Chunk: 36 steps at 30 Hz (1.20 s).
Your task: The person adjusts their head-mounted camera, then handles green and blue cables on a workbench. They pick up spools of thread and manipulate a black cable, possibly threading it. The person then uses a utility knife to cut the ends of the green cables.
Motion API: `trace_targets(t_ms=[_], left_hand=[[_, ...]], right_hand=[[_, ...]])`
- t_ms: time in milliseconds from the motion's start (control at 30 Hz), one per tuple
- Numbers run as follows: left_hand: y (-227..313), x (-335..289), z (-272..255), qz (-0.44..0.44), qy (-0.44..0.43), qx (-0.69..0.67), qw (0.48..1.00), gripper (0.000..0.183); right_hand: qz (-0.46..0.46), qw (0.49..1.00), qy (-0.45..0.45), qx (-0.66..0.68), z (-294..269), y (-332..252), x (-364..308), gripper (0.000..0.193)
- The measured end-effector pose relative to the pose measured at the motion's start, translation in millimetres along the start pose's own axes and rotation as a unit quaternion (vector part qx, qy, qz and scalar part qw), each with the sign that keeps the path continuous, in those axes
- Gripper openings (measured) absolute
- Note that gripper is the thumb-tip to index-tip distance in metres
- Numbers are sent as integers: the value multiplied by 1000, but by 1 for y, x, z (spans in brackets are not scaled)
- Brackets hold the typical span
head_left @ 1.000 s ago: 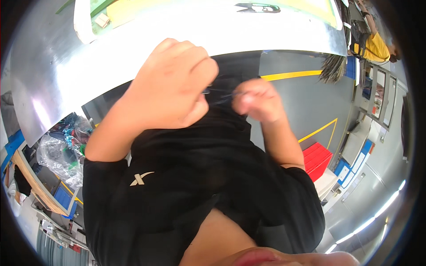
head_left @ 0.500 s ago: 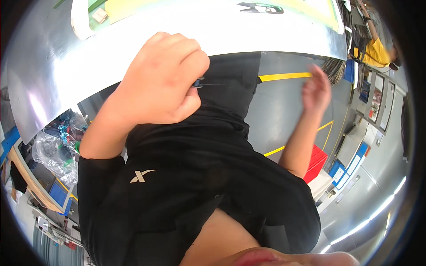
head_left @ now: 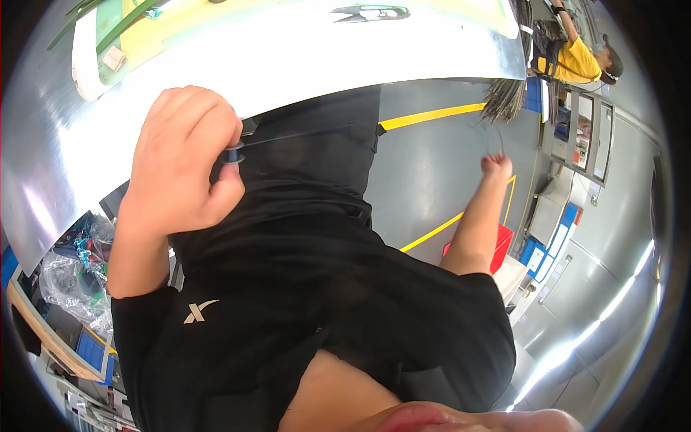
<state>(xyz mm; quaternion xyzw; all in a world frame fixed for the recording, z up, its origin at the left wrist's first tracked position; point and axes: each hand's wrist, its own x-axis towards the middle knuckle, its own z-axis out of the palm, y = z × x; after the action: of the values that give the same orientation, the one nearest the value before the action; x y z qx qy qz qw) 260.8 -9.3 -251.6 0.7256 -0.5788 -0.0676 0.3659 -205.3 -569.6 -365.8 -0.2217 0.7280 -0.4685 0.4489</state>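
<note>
My left hand (head_left: 183,162) is closed on a small dark spool of thread (head_left: 232,154), whose rims show between thumb and fingers. It is in front of the bright metal table's near edge. A fine dark thread (head_left: 295,134) runs from the spool to the right across my dark clothing. Far out to the right, my right hand (head_left: 497,167) is closed in a pinch, slightly blurred, with thin loops of thread (head_left: 502,138) above its fingers. Thread snips (head_left: 371,13) lie on the table, out of reach of either closed hand's fingers.
The shiny table (head_left: 302,54) spans the top, with a pale-rimmed yellow tray, green strips (head_left: 122,32) and a small wooden block (head_left: 114,58). Clear plastic bags (head_left: 72,281) are at left. A red bin (head_left: 502,247) stands behind my right arm. A person in yellow (head_left: 576,61) is far right.
My left hand has shifted left and down in view, showing more of the spool. My right hand has gone from loosely spread fingers to a pinch, slightly lower. The whole view has turned.
</note>
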Motion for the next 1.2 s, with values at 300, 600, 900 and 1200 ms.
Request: trace_targets(t_ms=[300,600,900,1200], left_hand=[[11,13,21,48,-24,-27,998,29],[14,10,17,30,-40,-30,998,29],[3,3,15,33,-2,-26,999,30],[14,19,28,71,-13,-42,997,28]], right_hand=[[22,767,-637,-75,62,79,-278,39],[24,637,-762,-115,63,113,-314,16],[-19,944,-320,84,-13,-23,36,24],[79,354,-900,-242,61,120,-425,40]])
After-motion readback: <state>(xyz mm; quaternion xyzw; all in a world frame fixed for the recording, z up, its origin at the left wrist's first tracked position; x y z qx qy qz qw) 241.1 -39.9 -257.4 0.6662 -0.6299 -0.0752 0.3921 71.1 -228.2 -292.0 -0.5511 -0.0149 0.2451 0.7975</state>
